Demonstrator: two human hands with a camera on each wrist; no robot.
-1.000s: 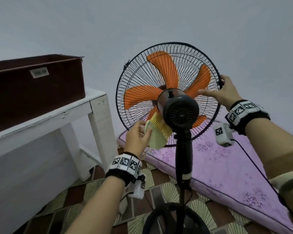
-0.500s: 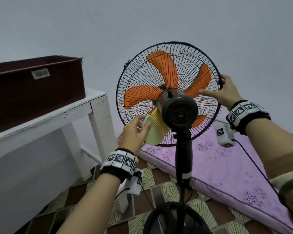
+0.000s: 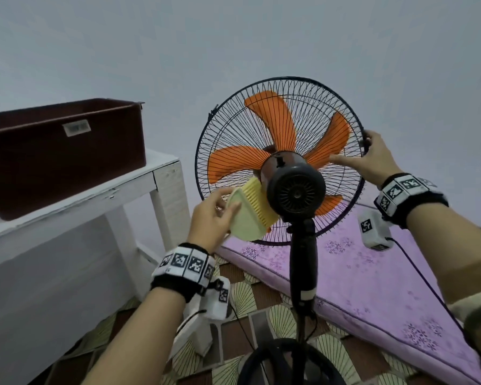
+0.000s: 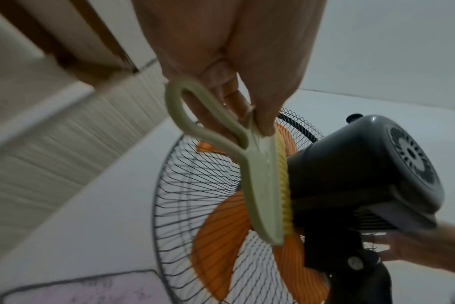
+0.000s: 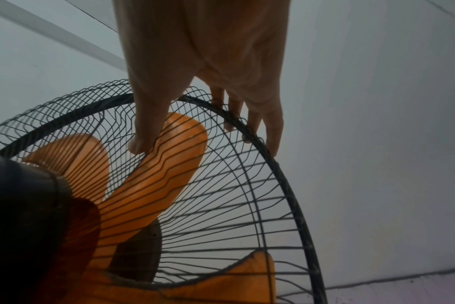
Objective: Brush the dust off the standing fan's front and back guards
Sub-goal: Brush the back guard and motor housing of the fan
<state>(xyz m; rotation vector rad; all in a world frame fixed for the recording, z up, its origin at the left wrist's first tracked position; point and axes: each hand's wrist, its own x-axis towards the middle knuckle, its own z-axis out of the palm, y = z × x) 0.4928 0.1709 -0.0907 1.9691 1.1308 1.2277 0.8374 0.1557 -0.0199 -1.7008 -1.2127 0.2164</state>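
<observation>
Both forearms reach forward and up, each wrist wrapped in a black band carrying white squares with black patterns. The left hand (image 3: 210,218) is raised at about chest level with its back to the camera, fingers and thumb curled and pinching a pale green brush (image 3: 249,215) by its handle end. The right hand (image 3: 370,159) is held higher and further out, thumb stretched towards the left across the fan's back guard (image 5: 221,185), the other fingers hooked over the guard's rim.
</observation>
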